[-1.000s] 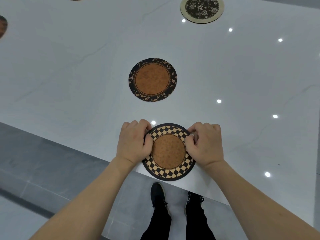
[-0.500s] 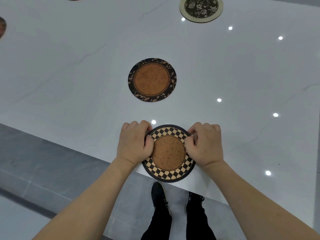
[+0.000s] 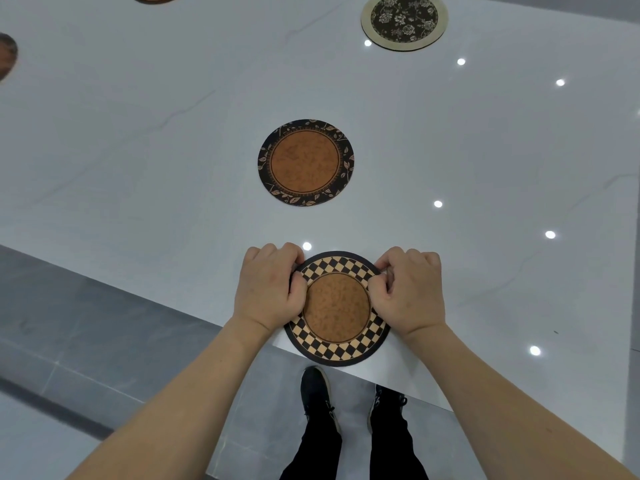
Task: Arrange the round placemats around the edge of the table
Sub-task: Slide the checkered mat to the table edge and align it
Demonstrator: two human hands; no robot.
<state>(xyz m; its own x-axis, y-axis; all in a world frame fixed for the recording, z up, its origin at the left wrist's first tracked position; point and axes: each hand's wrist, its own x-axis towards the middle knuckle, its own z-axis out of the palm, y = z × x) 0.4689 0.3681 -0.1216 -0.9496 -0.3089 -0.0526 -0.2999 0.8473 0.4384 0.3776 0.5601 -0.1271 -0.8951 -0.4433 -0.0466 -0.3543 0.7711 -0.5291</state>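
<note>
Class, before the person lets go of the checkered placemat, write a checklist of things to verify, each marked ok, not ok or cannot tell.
1. Left hand grips checkered placemat: ok.
2. Right hand grips its other side: ok.
3. Placemat fully on the table: not ok, its near rim overhangs the edge.
4. Clear of the leaf-bordered placemat: ok, apart.
5. Lying flat: cannot tell.
6. Leaf-bordered placemat at the table edge: not ok, it lies further in.

A glossy pale-grey worktop (image 3: 138, 150) with faint marble veining is seen from above, and small round ceiling lights are mirrored in it (image 3: 438, 204). Below its near edge, a grey tiled floor (image 3: 69, 341) is shown.
</note>
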